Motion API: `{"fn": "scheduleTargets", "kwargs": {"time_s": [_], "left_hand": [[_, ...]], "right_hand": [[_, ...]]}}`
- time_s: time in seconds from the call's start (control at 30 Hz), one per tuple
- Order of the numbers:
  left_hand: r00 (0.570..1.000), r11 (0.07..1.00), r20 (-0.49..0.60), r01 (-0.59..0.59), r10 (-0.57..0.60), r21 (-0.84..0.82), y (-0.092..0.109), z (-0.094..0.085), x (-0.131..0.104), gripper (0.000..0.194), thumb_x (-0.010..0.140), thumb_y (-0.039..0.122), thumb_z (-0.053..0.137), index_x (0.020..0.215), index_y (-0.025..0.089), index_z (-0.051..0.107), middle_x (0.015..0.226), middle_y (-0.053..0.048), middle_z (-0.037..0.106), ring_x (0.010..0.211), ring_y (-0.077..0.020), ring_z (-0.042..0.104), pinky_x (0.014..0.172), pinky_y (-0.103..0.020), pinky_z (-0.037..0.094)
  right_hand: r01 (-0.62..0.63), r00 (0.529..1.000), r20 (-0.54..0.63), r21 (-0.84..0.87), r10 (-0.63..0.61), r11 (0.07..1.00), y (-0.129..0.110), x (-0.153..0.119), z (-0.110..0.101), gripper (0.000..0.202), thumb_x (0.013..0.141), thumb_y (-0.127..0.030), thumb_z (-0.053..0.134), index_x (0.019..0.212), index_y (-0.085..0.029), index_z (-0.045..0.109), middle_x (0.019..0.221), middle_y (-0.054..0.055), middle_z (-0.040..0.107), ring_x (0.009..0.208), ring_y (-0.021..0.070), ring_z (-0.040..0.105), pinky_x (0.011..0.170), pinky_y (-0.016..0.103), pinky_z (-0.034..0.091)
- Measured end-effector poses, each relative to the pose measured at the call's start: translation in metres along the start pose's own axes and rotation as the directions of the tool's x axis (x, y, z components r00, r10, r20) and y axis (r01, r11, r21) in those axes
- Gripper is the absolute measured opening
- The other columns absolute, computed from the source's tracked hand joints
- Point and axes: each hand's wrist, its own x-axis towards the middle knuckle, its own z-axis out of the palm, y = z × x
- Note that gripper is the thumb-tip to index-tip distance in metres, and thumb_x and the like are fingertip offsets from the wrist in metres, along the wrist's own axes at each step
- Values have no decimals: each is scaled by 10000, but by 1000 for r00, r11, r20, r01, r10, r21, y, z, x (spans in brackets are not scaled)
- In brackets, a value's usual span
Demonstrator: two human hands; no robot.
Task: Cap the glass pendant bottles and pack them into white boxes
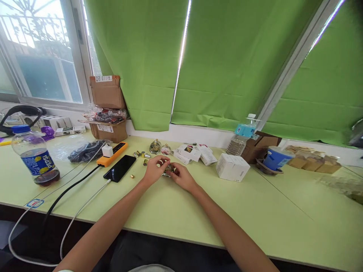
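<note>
Over the middle of the table, my left hand and my right hand meet around a small round ornate bottle, dark and gold in tone. My right fingers close on its side. The left fingers are pinched together at its top; whether they hold a small part there is too small to tell. Just behind my hands stand two similar round decorated bottles, a dark gold one and a paler one. Several small shiny gold caps are grouped to their left. One tiny gold piece lies apart, left of my left hand.
Left are a black phone, an orange power strip with cables, and a Pepsi bottle. White boxes lie behind my right hand, near a white carton. Farther right are a water bottle and blue tub.
</note>
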Motion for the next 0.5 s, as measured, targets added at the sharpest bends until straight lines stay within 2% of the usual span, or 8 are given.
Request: {"fn": "scheduleTargets", "kwargs": {"time_s": [0.5], "left_hand": [[1000,999,8,-17,16,30,0,-1,0,129,829,294,638,896,213,712,896,-32,710,726,-133,620,697,-273,527]], "right_hand": [[6,1000,3,-1,-6,1000,-1,0,0,320,875,-378,578,1144,-210,624,935,33,660,611,123,498,580,257,414]]}}
